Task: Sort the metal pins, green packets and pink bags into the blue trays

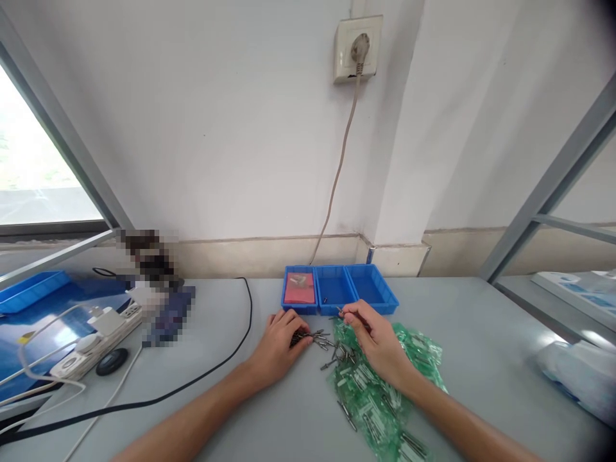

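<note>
My left hand (278, 338) rests on the table, its fingers curled round a bunch of small stepped metal pins (318, 337). More of the loose pins spill out past its thumb toward the right. My right hand (373, 330) is closed in a pinch above the green plastic bags (368, 394); a small pin-like piece (340, 312) shows at its fingertips, too tiny to make out fully. Just beyond both hands stands a blue three-compartment tray (317, 310). Its left compartment holds a red packet (299, 290), and a small dark piece lies in the middle one.
A black cable (202, 378) curves across the left of the table. Farther left are a white power strip (96, 343), a round black object (111, 361) and another blue tray (33, 292). Plastic-wrapped items (582, 369) lie at the right. A wall stands behind the table.
</note>
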`<state>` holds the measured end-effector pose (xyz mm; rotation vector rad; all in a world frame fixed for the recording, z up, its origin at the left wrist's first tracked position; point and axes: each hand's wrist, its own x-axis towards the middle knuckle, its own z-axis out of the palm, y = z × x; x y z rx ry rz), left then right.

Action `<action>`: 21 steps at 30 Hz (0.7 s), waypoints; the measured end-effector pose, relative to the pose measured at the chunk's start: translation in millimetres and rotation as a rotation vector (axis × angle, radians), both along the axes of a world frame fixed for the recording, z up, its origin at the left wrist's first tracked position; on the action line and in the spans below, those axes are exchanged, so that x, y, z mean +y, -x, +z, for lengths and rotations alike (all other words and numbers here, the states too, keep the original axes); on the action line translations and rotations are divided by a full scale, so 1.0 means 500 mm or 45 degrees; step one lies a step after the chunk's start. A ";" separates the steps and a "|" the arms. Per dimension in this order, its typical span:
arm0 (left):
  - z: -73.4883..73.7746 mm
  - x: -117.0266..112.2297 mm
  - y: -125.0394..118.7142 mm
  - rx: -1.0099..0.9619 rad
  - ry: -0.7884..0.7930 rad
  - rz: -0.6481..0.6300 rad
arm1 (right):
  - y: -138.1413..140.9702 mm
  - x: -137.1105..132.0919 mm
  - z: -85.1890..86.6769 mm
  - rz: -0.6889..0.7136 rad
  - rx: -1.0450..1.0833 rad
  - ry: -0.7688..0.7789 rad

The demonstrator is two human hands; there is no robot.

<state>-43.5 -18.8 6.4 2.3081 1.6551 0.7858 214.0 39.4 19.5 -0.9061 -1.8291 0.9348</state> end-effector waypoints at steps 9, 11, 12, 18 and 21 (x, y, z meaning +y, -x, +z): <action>0.002 -0.002 -0.001 0.002 -0.002 -0.004 | -0.002 -0.003 -0.002 -0.094 0.044 0.015; 0.003 -0.003 -0.002 0.006 -0.007 -0.004 | -0.002 -0.008 0.003 -0.094 0.020 -0.012; 0.004 -0.003 -0.002 0.005 -0.009 -0.005 | -0.003 -0.010 0.004 -0.090 0.002 -0.028; 0.003 -0.002 -0.004 -0.012 -0.003 0.000 | -0.004 -0.018 0.003 -0.103 -0.052 -0.096; 0.001 -0.002 -0.002 -0.021 -0.022 -0.008 | -0.004 -0.015 0.007 -0.092 -0.029 -0.077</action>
